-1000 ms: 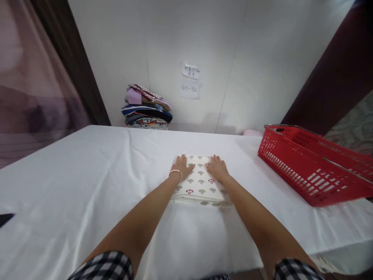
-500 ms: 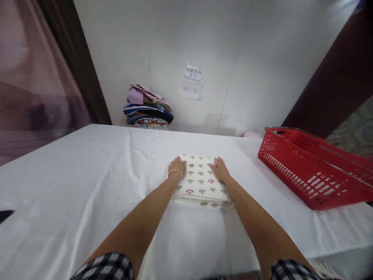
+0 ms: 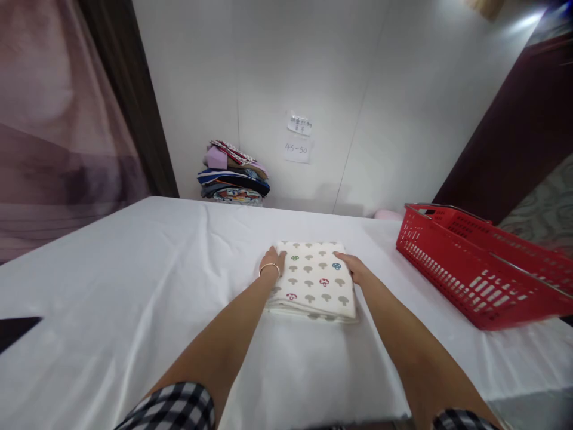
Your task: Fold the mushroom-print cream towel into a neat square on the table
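Observation:
A folded white cloth (image 3: 308,278) printed with grey mushrooms and a few coloured ones lies flat on the white-covered table, its layers showing at the near edge. At its left edge, my left hand (image 3: 271,260) is closed, thumb on top and the other fingers partly hidden along the side. My right hand (image 3: 353,267) grips the right edge, thumb over the top and fingers out of sight beneath. A thin bracelet (image 3: 269,266) circles my left wrist.
A red plastic basket (image 3: 443,275) with metal handles stands on the right of the table (image 3: 134,280). Behind the far edge rises a stack of folded fabrics (image 3: 235,179). Paper notes (image 3: 297,149) hang on the wall, and a dark corner object (image 3: 18,331) shows at left.
My right hand has gone from lying flat on the cloth to gripping its right edge, uncovering a blue mushroom. My left hand stays at the left edge. The view has tilted slightly up.

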`<state>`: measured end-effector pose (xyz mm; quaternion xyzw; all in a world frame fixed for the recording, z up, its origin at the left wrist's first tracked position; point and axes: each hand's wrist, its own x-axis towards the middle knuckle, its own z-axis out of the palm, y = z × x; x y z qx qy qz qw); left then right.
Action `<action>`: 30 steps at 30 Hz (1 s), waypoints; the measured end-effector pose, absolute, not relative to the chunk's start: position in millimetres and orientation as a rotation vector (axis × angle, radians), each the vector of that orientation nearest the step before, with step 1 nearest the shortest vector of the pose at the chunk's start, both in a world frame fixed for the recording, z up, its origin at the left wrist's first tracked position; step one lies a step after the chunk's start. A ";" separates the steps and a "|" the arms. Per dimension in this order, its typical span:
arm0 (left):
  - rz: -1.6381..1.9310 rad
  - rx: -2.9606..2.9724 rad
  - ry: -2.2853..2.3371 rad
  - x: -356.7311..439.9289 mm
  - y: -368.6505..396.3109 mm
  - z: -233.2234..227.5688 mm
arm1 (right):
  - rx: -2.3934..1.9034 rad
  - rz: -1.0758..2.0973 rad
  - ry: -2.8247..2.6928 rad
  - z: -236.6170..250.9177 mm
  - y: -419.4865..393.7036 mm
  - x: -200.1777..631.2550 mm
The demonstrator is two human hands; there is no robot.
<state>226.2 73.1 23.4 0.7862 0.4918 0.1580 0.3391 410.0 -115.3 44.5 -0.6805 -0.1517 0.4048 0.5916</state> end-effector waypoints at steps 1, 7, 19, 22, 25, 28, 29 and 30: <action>0.421 2.017 1.255 224.5 74.7 23.0 | -1.519 0.936 -0.382 52.9 -116.5 405.4; 0.451 1.806 1.019 200.7 73.8 27.9 | -1.360 0.806 -0.697 113.0 -137.1 365.4; 0.429 1.396 0.283 133.0 67.7 106.8 | -1.407 0.669 -0.941 175.9 -168.0 354.1; 0.838 1.700 0.317 133.4 80.2 167.4 | -1.370 0.370 -1.092 195.1 -151.7 375.2; 1.257 2.149 0.278 125.7 83.4 205.5 | -1.414 -0.030 -1.190 198.7 -140.9 385.8; 1.451 2.501 0.269 107.9 74.8 179.3 | -1.480 -0.299 -1.261 160.5 -142.2 380.0; 1.432 2.580 0.279 100.2 70.3 156.1 | -1.497 -0.316 -1.296 137.9 -145.5 375.4; 1.350 2.653 0.318 92.1 65.4 128.5 | -1.525 -0.296 -1.331 112.1 -150.2 370.2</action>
